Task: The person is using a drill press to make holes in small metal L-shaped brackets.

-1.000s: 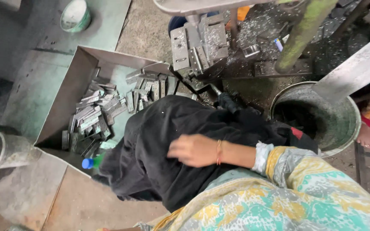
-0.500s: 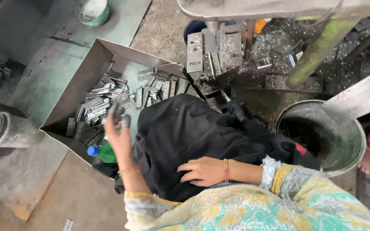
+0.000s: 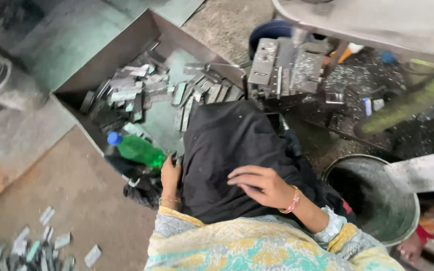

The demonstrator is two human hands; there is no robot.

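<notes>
Overhead, the head view looks down on a seated person whose lap is covered by a black cloth (image 3: 232, 150). The right hand (image 3: 259, 185) lies flat on this cloth, fingers loosely spread and slightly curled, palm down, gripping nothing. The left hand (image 3: 171, 175) rests at the cloth's left edge, fingers curled towards the metal tray (image 3: 121, 55); whether it holds one of the pieces there cannot be told. The cloth's long axis runs from the person's lap up towards the press tooling (image 3: 287, 68), its far end pointing away from the person.

Just left of the left hand lies a green plastic bottle (image 3: 139, 149) with a blue cap; its long axis runs diagonally, cap pointing up-left, base close to the left hand. It rests at the near corner of the open metal tray, which holds a loose heap of flat grey metal pieces (image 3: 131, 90), most lying with long axes in mixed directions.

To the right of the cloth stands a round metal bucket (image 3: 398, 221), dark inside. Beyond it the machine bed (image 3: 357, 80) is strewn with metal swarf. The concrete floor (image 3: 76, 200) is worn and stained, with more flat metal pieces scattered at lower left (image 3: 31, 248).
</notes>
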